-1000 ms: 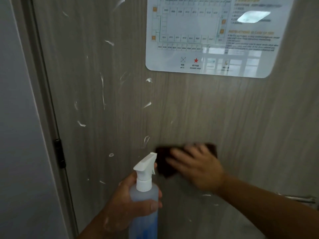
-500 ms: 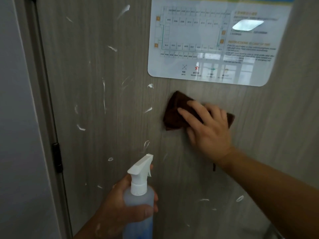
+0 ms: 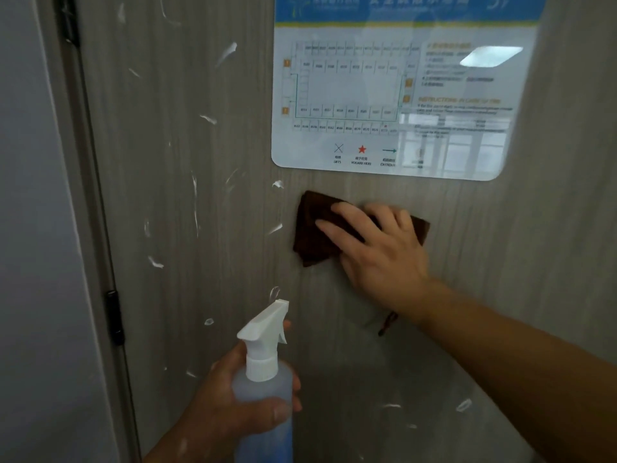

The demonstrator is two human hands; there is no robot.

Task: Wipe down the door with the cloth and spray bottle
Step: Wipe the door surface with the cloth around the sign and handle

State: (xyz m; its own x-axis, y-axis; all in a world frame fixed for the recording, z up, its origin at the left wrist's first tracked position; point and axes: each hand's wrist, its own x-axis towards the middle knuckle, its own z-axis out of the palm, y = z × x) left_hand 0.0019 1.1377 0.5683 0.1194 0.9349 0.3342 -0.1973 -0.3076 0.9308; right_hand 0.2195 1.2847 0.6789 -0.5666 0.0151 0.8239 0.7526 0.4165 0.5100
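While the straight, slightly spread fingers (image 3: 337,228) of the right hand (image 3: 384,252) press flat on a dark brown cloth (image 3: 312,238), the cloth lies against the door (image 3: 207,202), just below the lower left part of the evacuation-plan sign (image 3: 384,95). The left hand (image 3: 227,409), well below the sign, has fingers and thumb curled round a translucent spray bottle (image 3: 263,389). The bottle's white trigger head points up toward the sign.

The door surface is grey wood-grain laminate with vertical grain. White streaks (image 3: 227,53) are scattered left of and below the sign. Far left of the sign, a black hinge (image 3: 115,315) sits on the door edge, with the door frame (image 3: 83,195) and a plain grey wall (image 3: 33,262) beyond. A thin dark cord (image 3: 387,324) hangs under the right wrist.

The hand hides the cloth's middle. The picture's edges cut off the sign's top, the bottle's base and both forearms. Glare covers part of the sign, and most small print is unreadable.
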